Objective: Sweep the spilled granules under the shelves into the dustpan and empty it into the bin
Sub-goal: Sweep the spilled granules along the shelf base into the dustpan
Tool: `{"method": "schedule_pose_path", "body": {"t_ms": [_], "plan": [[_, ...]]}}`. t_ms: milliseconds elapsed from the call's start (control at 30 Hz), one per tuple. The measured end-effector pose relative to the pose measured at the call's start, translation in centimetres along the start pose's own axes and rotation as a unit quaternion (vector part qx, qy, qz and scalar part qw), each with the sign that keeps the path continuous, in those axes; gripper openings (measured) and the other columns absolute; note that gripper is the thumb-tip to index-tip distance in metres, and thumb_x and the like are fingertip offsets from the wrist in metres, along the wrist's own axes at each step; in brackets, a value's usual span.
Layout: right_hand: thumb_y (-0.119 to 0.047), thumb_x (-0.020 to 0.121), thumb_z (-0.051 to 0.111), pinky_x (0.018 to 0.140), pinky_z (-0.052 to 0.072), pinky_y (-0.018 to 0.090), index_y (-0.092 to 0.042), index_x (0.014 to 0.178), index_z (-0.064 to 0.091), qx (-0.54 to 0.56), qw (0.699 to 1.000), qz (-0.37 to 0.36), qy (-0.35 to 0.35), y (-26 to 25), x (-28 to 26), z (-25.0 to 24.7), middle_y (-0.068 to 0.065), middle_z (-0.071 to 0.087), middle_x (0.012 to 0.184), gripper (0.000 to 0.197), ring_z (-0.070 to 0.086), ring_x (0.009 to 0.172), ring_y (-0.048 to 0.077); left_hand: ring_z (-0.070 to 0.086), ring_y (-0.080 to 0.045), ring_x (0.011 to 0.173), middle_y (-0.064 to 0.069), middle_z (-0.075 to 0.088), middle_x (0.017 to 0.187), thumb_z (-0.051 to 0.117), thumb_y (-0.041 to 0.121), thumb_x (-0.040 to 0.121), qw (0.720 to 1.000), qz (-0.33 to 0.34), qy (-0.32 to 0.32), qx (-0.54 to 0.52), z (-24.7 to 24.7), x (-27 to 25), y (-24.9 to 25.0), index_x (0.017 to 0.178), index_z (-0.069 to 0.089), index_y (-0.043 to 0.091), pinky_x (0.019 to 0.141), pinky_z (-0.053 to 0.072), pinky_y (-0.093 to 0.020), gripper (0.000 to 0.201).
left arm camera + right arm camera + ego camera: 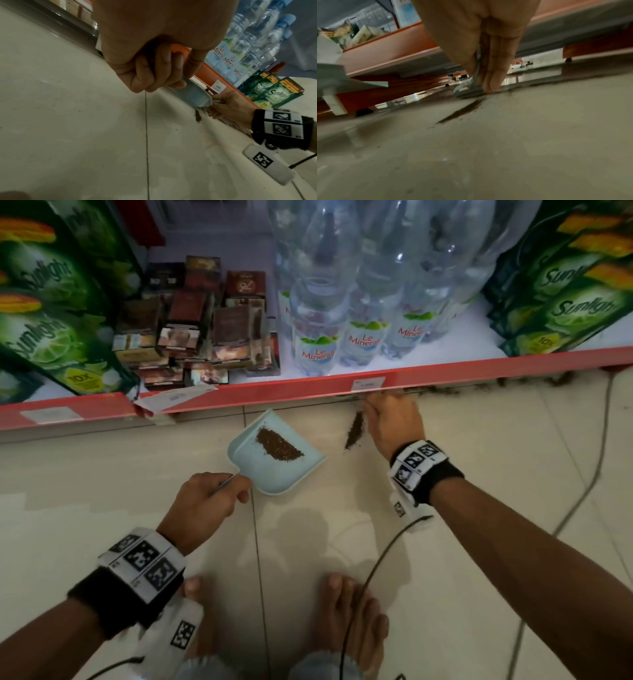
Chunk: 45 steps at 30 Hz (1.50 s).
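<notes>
At the far left of the head view, green Sunlight pouches [51, 313] lean on the red-edged shelf [239, 397], with a pile of small dark boxes [195, 330] beside them. Your left hand [205, 505] sits low on the pale tiled floor [102, 474], fingers curled round the thin handle of the light blue dustpan [274, 460]; the left wrist view shows those fingers [154, 70] wrapped tight round it. The dustpan rests on the floor just in front of the shelf edge, its open mouth turned toward your right hand, and a half-moon heap of brown granules [279, 446] already lies inside it.

Just right of the pan, a narrow streak of loose granules [354, 430] lies on the tile between the pan and your right hand [394, 426]. That hand reaches to the shelf's lower edge, fingers pointing down and closed on a small brush [469, 89], whose pale head touches the floor at the gap under the shelf. More dark granules [548, 381] trail along the foot of the shelf further right. Above, Le Minerale water bottles [342, 330] stand on the shelf, then more Sunlight packs [565, 296] at the far right. A grey cable [582, 491] runs across the floor there.
</notes>
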State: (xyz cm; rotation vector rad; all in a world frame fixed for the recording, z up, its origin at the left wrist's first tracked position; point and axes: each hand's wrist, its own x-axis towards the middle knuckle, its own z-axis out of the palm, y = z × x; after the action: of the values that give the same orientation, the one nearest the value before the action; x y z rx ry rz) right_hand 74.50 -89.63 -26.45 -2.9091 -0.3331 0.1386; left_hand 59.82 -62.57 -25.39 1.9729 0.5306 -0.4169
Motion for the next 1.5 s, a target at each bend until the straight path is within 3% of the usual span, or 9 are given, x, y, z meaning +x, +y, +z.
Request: {"method": "schedule_pose_path", "body": {"t_ms": [100,233,467,700,867,967,1200,1367,1500], "plan": [[-0.026,0.099,0.047,0.071,0.052,0.043,-0.015,0.112,0.065,-0.013,1.0,-0.008,-0.014,3.5,-2.1,-1.4,0.02,0.068,0.09,0.025,0.063,0.083,0.042,0.039,-0.007,0.042,0.009,0.042,0.041,0.06,0.033,0.09,1.0,0.011,-0.015,0.007,0.7,0.6,-0.2,0.057,0.063,0.016,0.053,0.034,-0.028,0.038],[-0.027,0.098,0.053,0.057,0.051,0.041,-0.015,0.103,0.07,0.02,0.996,-0.043,0.069,5.1,-5.4,-3.7,0.015,0.063,0.069,0.021,0.059,0.064,0.04,0.039,-0.004,0.041,0.01,0.042,0.04,0.06,0.033,0.089,0.998,0.026,-0.052,-0.008,1.8,1.5,-0.8,0.056,0.063,0.018,0.054,0.034,-0.029,0.036],[-0.022,0.097,0.057,0.079,0.055,0.04,-0.015,0.111,0.074,0.158,0.979,-0.031,0.121,-0.3,-2.0,-1.0,0.011,0.075,0.102,0.024,0.07,0.089,0.032,0.039,-0.003,0.04,0.009,0.042,0.041,0.06,0.036,0.09,0.992,0.072,-0.099,0.02,2.2,3.1,-1.6,0.057,0.064,0.02,0.054,0.034,-0.028,0.036],[-0.033,0.101,0.047,0.075,0.05,0.043,-0.018,0.109,0.07,0.006,0.999,-0.007,-0.035,0.9,-4.0,-2.2,0.017,0.07,0.089,0.029,0.064,0.088,0.04,0.042,-0.01,0.046,0.009,0.042,0.043,0.054,0.053,0.071,0.988,0.083,-0.127,0.011,1.9,3.4,-0.2,0.06,0.061,0.012,0.056,0.037,-0.029,0.043],[-0.031,0.099,0.053,0.067,0.054,0.043,-0.018,0.106,0.073,0.067,0.997,-0.014,0.047,1.0,-5.5,-5.5,0.013,0.07,0.073,0.025,0.068,0.068,0.035,0.041,-0.012,0.048,0.011,0.041,0.042,0.055,0.047,0.075,0.987,0.087,-0.134,-0.013,2.1,3.4,0.1,0.058,0.06,0.013,0.058,0.036,-0.029,0.038],[-0.026,0.098,0.056,0.07,0.056,0.042,-0.016,0.107,0.074,0.099,0.991,-0.026,0.081,-0.7,-3.3,-4.8,0.013,0.074,0.083,0.022,0.07,0.074,0.035,0.04,-0.01,0.046,0.011,0.042,0.042,0.058,0.043,0.079,0.986,0.096,-0.14,-0.005,2.4,3.5,0.2,0.058,0.061,0.014,0.057,0.036,-0.028,0.037],[-0.029,0.099,0.052,0.064,0.047,0.04,-0.013,0.095,0.069,0.0,0.998,-0.055,-0.016,2.3,-4.0,-4.3,0.017,0.066,0.075,0.023,0.062,0.074,0.041,0.042,-0.004,0.043,0.011,0.046,0.042,0.061,0.039,0.082,0.991,0.076,-0.106,0.005,2.9,3.0,-0.1,0.057,0.061,0.016,0.055,0.038,-0.026,0.034],[-0.038,0.1,0.047,0.061,0.054,0.041,-0.02,0.104,0.07,0.102,0.99,-0.082,0.051,4.4,-5.4,-4.4,0.007,0.064,0.069,0.03,0.065,0.06,0.029,0.042,-0.003,0.043,0.009,0.046,0.044,0.062,0.032,0.088,0.997,0.05,-0.064,-0.013,4.1,2.6,-1.8,0.063,0.063,0.013,0.054,0.037,-0.026,0.031],[-0.027,0.098,0.057,0.07,0.057,0.036,-0.013,0.105,0.074,0.169,0.976,-0.108,0.087,1.9,-3.1,-2.3,0.012,0.072,0.078,0.024,0.068,0.068,0.03,0.041,-0.004,0.042,0.01,0.045,0.042,0.06,0.047,0.08,0.998,0.027,-0.054,-0.032,5.2,1.2,-1.7,0.058,0.063,0.018,0.051,0.035,-0.025,0.037]]}}
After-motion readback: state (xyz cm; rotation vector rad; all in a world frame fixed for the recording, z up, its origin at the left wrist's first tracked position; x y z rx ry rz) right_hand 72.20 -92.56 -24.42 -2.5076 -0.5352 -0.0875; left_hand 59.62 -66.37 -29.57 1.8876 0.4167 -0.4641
